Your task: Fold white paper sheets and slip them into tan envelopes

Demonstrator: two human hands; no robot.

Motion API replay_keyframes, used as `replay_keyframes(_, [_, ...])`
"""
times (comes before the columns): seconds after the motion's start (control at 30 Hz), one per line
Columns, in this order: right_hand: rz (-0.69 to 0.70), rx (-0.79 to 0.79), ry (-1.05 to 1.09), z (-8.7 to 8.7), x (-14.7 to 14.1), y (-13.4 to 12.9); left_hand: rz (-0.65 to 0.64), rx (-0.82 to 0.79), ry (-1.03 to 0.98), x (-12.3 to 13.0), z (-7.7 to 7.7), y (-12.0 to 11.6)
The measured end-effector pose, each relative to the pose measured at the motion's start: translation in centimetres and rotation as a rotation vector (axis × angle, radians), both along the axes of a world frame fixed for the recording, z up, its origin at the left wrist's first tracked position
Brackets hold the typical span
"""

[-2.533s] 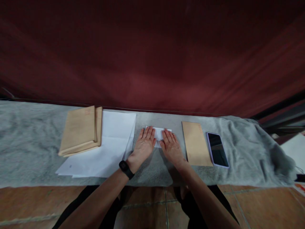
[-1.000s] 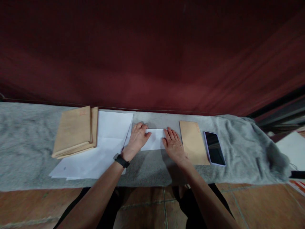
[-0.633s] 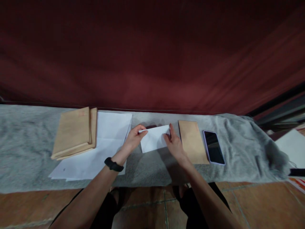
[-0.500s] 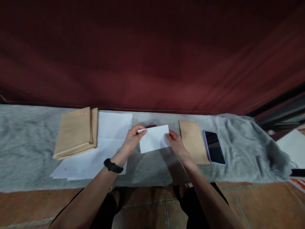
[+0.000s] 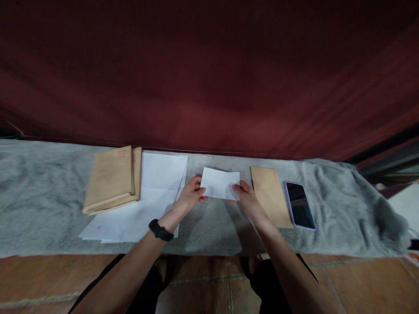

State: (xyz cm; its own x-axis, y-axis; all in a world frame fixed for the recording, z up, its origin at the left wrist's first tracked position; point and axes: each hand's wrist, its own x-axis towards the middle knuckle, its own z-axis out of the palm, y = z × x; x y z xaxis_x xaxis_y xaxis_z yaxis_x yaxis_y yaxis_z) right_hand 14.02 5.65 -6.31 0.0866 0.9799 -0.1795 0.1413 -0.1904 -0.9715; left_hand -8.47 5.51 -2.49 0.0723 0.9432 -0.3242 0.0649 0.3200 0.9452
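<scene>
A small white folded paper (image 5: 220,183) is held up between both hands, over the middle of the grey cloth (image 5: 209,235). My left hand (image 5: 190,198) pinches its left edge, thumb on the near face; a black band circles that wrist. On the paper's right edge, my right hand (image 5: 247,198) is closed with the thumb in front. Just right of that hand lies a single brown envelope (image 5: 270,198). Large white sheets (image 5: 157,174) lie to the left of my left hand, partly under a stack of brown envelopes (image 5: 111,174).
A phone with a pale purple case (image 5: 300,205) lies right of the single envelope. Behind the cloth rises a dark red curtain (image 5: 209,87). Bunched cloth and a white item (image 5: 407,205) are at the far right. Tiled floor (image 5: 212,290) shows below the front edge.
The white paper has shifted slightly right and is tilted differently, its near edge now lower on the right. Both hands now grip nearer its lower corners. The whole view has shifted a little.
</scene>
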Motion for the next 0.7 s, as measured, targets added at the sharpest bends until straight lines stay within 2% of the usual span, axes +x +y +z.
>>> replay_keyframes(0.33, [0.045, 0.011, -0.313, 0.7, -0.6, -0.6, -0.027, 0.151, 0.256, -0.7, -0.9, -0.5])
replay_keyframes(0.47, [0.057, 0.049, -0.442, 0.9, -0.5, -1.0, 0.059, 0.279, 0.438, -1.6, -0.7, -0.8])
replay_keyframes(0.57, [0.057, 0.077, -0.540, 0.8, -0.3, -1.1, 0.122, 0.353, 0.587, -3.6, 0.3, -0.6])
replay_keyframes(0.63, [0.053, 0.089, -0.600, 0.8, -0.1, -1.1, 0.160, 0.368, 0.736, -5.9, 1.2, -0.3])
replay_keyframes(0.7, [0.051, 0.095, -0.649, 0.7, -0.1, -1.2, 0.253, 0.367, 0.905, -8.8, 2.1, -0.1])
